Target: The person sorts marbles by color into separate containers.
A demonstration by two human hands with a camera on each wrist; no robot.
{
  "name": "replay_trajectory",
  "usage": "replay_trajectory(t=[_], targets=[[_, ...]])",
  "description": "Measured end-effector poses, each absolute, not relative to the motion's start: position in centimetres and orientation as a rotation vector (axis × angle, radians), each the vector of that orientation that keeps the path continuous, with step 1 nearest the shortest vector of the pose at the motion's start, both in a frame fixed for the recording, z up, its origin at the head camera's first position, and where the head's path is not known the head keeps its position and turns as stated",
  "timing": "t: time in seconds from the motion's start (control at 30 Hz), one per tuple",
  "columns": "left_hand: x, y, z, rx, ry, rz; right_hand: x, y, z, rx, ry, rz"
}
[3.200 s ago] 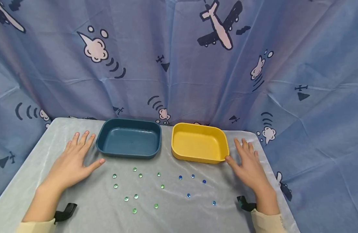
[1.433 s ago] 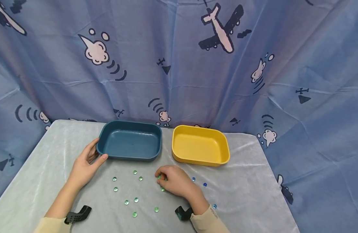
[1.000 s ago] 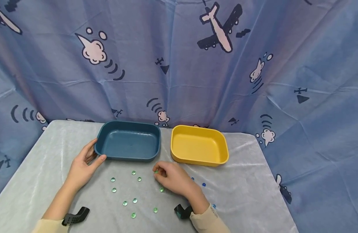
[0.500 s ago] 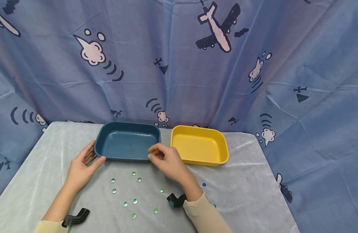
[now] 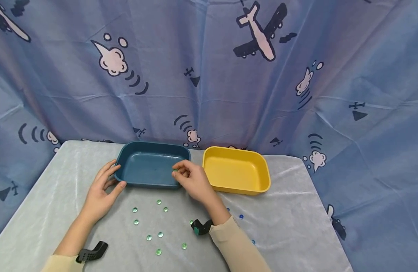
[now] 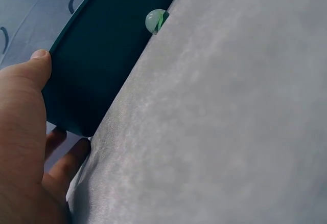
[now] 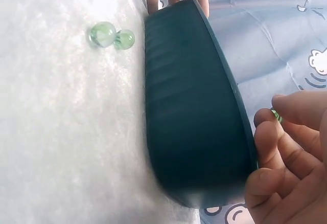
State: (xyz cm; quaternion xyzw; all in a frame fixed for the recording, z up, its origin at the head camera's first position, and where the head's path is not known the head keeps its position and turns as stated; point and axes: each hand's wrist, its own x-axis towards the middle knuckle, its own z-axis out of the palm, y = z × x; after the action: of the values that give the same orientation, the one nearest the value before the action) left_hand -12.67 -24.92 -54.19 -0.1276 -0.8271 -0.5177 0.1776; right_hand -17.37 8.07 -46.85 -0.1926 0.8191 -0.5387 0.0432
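Note:
The left hand [image 5: 99,193] holds the near left corner of a dark teal tray [image 5: 146,168]. In the left wrist view its thumb [image 6: 41,63] lies on the tray's rim, with other fingers by the lower end. Over the tray's right part, the right hand [image 5: 196,184] pinches a green marble [image 7: 276,115] between thumb and fingertips. The right wrist view has this hand beside the tray's rim. Several more green marbles [image 5: 160,234] lie scattered on the cloth in front of the tray.
A yellow tray [image 5: 236,189] stands to the right of the teal one. A few blue marbles [image 5: 241,217] lie on the grey cloth [image 5: 290,211], partly behind the right forearm. A blue curtain [image 5: 154,45] with printed planes hangs behind the table.
From flat beside the trays, both hands came inward. The left took hold of the teal tray; the right picked up a green marble and carried it up over that tray.

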Motion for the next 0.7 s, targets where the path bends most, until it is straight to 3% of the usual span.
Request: replay_trajectory(t=[0.7], targets=[[-12.67, -24.78, -54.00, -0.353, -2.314, -1.503, -17.65, 8.02, -46.92, -0.536, 2.474, -1.658]])
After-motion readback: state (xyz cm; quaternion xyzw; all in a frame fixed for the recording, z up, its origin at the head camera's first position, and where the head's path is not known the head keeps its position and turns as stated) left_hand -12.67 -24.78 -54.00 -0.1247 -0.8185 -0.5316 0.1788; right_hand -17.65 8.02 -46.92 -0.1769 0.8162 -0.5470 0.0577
